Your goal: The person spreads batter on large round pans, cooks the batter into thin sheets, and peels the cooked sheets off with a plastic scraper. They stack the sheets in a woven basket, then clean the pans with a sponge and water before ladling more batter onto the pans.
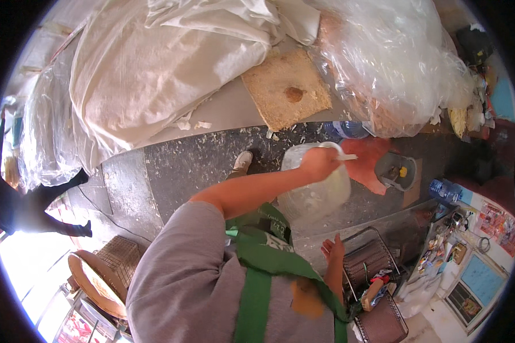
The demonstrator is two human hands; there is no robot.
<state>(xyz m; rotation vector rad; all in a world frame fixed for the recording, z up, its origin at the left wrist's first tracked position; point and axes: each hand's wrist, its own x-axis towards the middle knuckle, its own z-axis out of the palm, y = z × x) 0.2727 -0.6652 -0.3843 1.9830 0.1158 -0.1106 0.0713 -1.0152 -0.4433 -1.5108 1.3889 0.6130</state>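
Note:
My left hand is closed on the upper part of a translucent whitish plastic container, a bag or a bucket, I cannot tell which. A pale strip sticks out past the fist. The container hangs above the dark floor in front of me and looks slightly blurred. Lower down, close to my green apron, my right hand is held with its fingers apart and nothing in it. Beyond the container lie a red plastic sheet or bag and a grey bucket with a yellow item inside.
White cloth and clear plastic sheeting cover a long surface ahead. Between them lies a tan board. A brown folding chair stands at right. A cable crosses the floor; another person is at far left.

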